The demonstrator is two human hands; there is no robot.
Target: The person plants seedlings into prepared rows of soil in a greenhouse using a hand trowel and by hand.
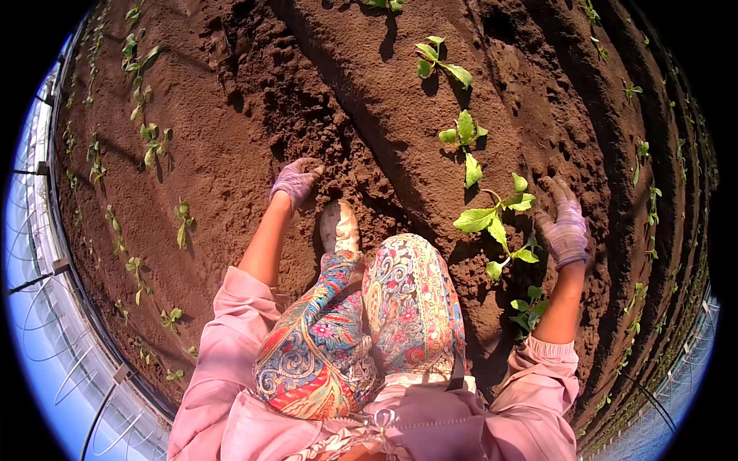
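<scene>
My left hand point(297, 181), in a soil-stained purple glove, rests at the loose brown soil in the furrow, just above my shoe. Its fingers are bent and partly turned away, so whether they hold anything is not clear. On the right side, my right hand point(559, 222) wears a matching glove and touches the soil with its fingers apart. Close to its left lies a leafy seedling point(496, 222) with light green leaves. Further seedlings point(465, 135) stand up the same ridge, and one plant point(529, 311) grows beside my right forearm.
My shoe point(339, 225) stands in the furrow below clumped soil point(300, 98). More seedling rows run along the left point(153, 144) and right point(653, 204). A greenhouse side wall with metal framing point(60, 266) curves along the left rim.
</scene>
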